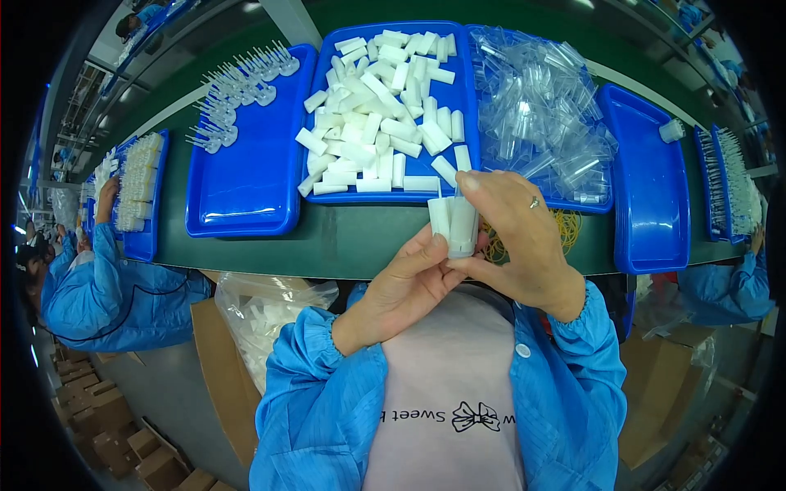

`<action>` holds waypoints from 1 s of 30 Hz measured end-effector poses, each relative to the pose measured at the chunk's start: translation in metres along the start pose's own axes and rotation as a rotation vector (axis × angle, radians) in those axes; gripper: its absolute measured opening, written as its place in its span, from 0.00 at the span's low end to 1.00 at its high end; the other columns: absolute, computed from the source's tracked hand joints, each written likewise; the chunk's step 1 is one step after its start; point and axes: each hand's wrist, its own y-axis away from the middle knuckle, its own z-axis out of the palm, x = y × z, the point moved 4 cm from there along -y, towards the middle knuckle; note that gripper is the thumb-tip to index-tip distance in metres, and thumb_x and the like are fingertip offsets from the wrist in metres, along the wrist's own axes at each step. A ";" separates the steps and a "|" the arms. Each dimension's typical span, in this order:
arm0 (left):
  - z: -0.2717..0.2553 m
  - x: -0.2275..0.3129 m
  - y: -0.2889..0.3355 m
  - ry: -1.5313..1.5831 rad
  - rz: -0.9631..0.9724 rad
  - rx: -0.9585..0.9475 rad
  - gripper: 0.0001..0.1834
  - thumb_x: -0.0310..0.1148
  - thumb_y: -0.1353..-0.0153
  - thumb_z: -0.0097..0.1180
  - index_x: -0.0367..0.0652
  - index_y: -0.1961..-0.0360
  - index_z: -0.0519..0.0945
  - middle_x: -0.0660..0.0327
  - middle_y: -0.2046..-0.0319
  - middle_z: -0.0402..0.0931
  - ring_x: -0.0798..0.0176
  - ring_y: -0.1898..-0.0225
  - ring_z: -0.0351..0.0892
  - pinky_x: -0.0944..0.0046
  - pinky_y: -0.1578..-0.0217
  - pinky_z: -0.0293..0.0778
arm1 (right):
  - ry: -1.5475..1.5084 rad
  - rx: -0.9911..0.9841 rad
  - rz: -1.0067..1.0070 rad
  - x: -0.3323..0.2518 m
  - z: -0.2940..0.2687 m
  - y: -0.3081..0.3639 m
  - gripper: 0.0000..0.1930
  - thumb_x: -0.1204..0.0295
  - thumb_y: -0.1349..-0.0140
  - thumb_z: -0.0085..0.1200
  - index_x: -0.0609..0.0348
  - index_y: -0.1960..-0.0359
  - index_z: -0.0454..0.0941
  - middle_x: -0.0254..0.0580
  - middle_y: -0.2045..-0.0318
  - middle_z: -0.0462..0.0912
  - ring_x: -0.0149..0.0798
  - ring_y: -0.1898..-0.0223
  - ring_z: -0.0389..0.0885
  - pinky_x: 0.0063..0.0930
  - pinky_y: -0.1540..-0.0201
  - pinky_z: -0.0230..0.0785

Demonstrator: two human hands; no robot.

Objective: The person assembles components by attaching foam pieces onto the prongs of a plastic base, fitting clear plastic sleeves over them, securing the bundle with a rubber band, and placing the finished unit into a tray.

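Note:
In front of my chest both hands are closed around a small bundle. My left hand (pixel 401 286) holds a white cylinder (pixel 440 216) between thumb and fingers. Beside that cylinder, touching it, is a clear plastic tube (pixel 463 233) with white material inside. My right hand (pixel 528 245) grips this tube, its index finger over the top and its thumb near the bottom. Whether the two pieces are joined is hidden by my fingers. Straight ahead, a blue tray (pixel 360 197) carries a heap of similar white cylinders (pixel 381 114).
A blue tray (pixel 246 192) at left holds rows of clear stemmed parts (pixel 237 94). To the right, clear plastic sleeves (pixel 536 123) fill another tray. Yellow rubber bands (pixel 570 229) lie by my right hand. A further tray (pixel 647 180) and an open carton (pixel 221 376) flank me; co-workers sit both sides.

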 end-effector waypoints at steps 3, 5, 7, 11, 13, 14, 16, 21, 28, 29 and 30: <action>-0.002 -0.001 0.001 0.019 0.022 0.026 0.29 0.37 0.34 0.50 0.41 0.36 0.58 0.54 0.44 0.67 0.63 0.41 0.68 0.63 0.40 0.66 | 0.058 0.005 0.021 -0.004 0.000 0.000 0.43 0.73 0.66 0.69 0.51 0.40 0.67 0.43 0.49 0.76 0.46 0.47 0.74 0.46 0.40 0.60; 0.000 0.000 0.001 0.019 0.036 0.021 0.29 0.37 0.34 0.50 0.41 0.36 0.57 0.54 0.44 0.67 0.62 0.41 0.68 0.63 0.39 0.66 | 0.103 -0.011 0.045 -0.005 0.002 -0.001 0.42 0.73 0.66 0.69 0.50 0.40 0.68 0.42 0.50 0.77 0.45 0.46 0.74 0.47 0.39 0.59; 0.001 0.001 0.001 0.016 0.052 0.013 0.29 0.37 0.34 0.51 0.41 0.35 0.57 0.54 0.44 0.67 0.61 0.42 0.68 0.63 0.39 0.65 | 0.053 0.014 0.007 -0.006 0.002 -0.002 0.42 0.73 0.66 0.68 0.47 0.41 0.69 0.41 0.51 0.78 0.44 0.46 0.74 0.49 0.36 0.56; 0.001 0.002 0.001 0.034 0.059 -0.015 0.29 0.37 0.34 0.51 0.42 0.35 0.57 0.54 0.44 0.67 0.60 0.42 0.68 0.62 0.40 0.66 | 0.034 0.049 -0.011 -0.005 0.004 -0.002 0.40 0.72 0.63 0.67 0.47 0.41 0.69 0.40 0.52 0.78 0.44 0.45 0.73 0.50 0.35 0.54; -0.001 0.002 0.001 0.049 0.068 0.005 0.30 0.36 0.34 0.51 0.42 0.35 0.57 0.53 0.44 0.67 0.59 0.42 0.68 0.62 0.40 0.66 | 0.059 0.005 0.001 -0.004 0.006 -0.002 0.38 0.71 0.62 0.67 0.48 0.41 0.70 0.42 0.49 0.76 0.45 0.45 0.72 0.51 0.36 0.55; -0.004 0.003 0.001 0.036 0.079 0.009 0.29 0.36 0.34 0.51 0.41 0.36 0.57 0.53 0.44 0.67 0.59 0.42 0.69 0.62 0.40 0.66 | 0.059 0.006 0.001 -0.006 0.004 -0.004 0.38 0.71 0.62 0.67 0.48 0.41 0.70 0.42 0.49 0.76 0.45 0.45 0.72 0.51 0.36 0.55; -0.004 0.007 0.000 0.021 0.090 0.011 0.29 0.36 0.34 0.51 0.40 0.36 0.58 0.53 0.43 0.67 0.60 0.43 0.69 0.61 0.40 0.67 | 0.071 -0.109 0.100 -0.007 0.002 -0.012 0.35 0.71 0.59 0.66 0.52 0.44 0.72 0.45 0.45 0.73 0.48 0.45 0.72 0.47 0.37 0.58; -0.006 0.035 0.010 -0.301 0.281 0.085 0.27 0.33 0.35 0.52 0.37 0.37 0.61 0.54 0.42 0.67 0.59 0.41 0.68 0.61 0.41 0.67 | 0.011 0.000 0.302 0.041 -0.026 -0.005 0.27 0.74 0.56 0.64 0.57 0.49 0.75 0.45 0.44 0.72 0.49 0.45 0.72 0.38 0.43 0.62; -0.001 0.047 0.022 -0.710 0.541 0.187 0.33 0.35 0.38 0.55 0.36 0.36 0.57 0.51 0.44 0.69 0.56 0.45 0.72 0.59 0.46 0.70 | 0.762 -0.185 0.205 0.077 0.009 0.000 0.11 0.72 0.56 0.65 0.57 0.69 0.78 0.39 0.68 0.72 0.42 0.64 0.71 0.35 0.62 0.59; 0.001 0.047 0.023 -0.737 0.554 0.197 0.33 0.35 0.39 0.55 0.37 0.36 0.57 0.51 0.45 0.69 0.57 0.45 0.72 0.59 0.47 0.70 | 0.762 -0.183 0.205 0.079 0.010 0.001 0.11 0.72 0.56 0.65 0.57 0.69 0.78 0.39 0.68 0.72 0.42 0.64 0.71 0.35 0.62 0.59; 0.000 0.047 0.024 -0.738 0.558 0.199 0.33 0.35 0.39 0.55 0.37 0.36 0.57 0.51 0.45 0.69 0.57 0.45 0.72 0.59 0.47 0.70 | 0.801 -0.200 0.208 0.082 0.012 0.001 0.12 0.73 0.56 0.64 0.57 0.69 0.78 0.39 0.69 0.71 0.42 0.64 0.71 0.35 0.61 0.59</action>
